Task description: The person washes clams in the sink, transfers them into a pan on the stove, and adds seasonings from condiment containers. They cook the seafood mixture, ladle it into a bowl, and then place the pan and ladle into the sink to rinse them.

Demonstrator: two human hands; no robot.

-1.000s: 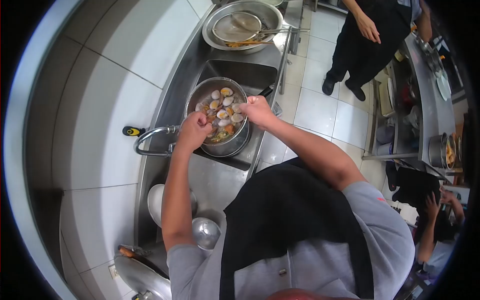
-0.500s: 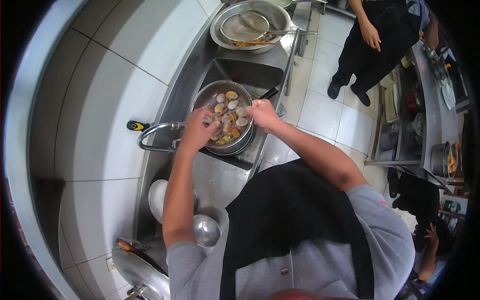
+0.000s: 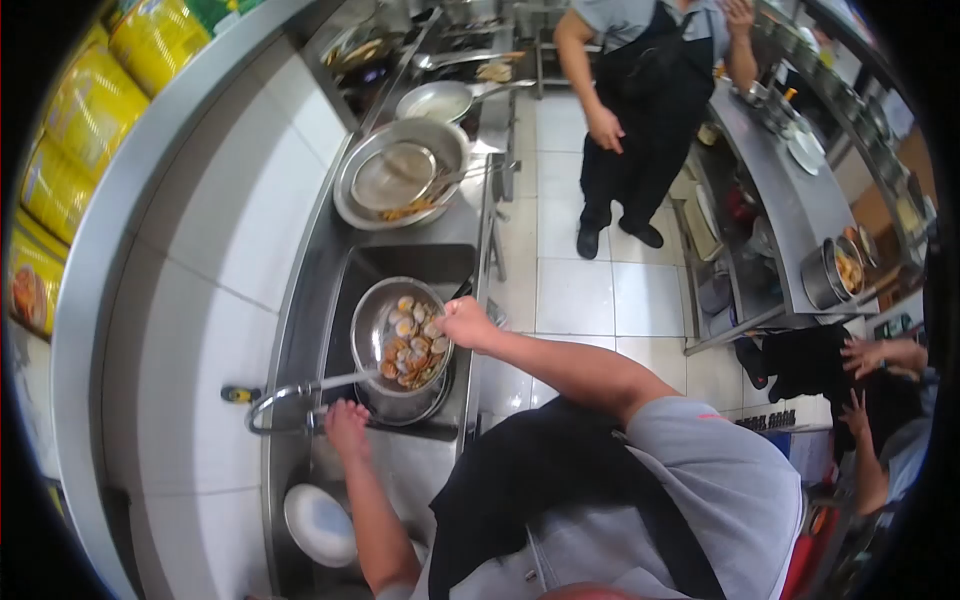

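A metal bowl (image 3: 368, 320) of clams (image 3: 412, 350) is tilted in the sink (image 3: 400, 258), above another round metal vessel that shows only in part. My right hand (image 3: 467, 325) is closed on the bowl's right rim. Beside the base of the curved faucet (image 3: 262, 412), my left hand (image 3: 347, 425) holds nothing I can see, its fingers loosely bent and apart; whether they touch the faucet's handle is unclear. A pale stream, seemingly water (image 3: 358, 377), runs from the spout into the bowl. Some clams show orange flesh.
Beyond the sink stands a wide basin (image 3: 350, 205) with a strainer (image 3: 395, 175) in it. A white bowl (image 3: 318, 525) sits near my left forearm. One co-worker (image 3: 640, 110) stands in the aisle; another person's hands (image 3: 868, 355) show at right, near a steel shelf (image 3: 775, 255).
My left hand has left the clams and moved back beside the faucet. A stream now falls into the bowl. My right hand stays on the rim. The view has swung upward.
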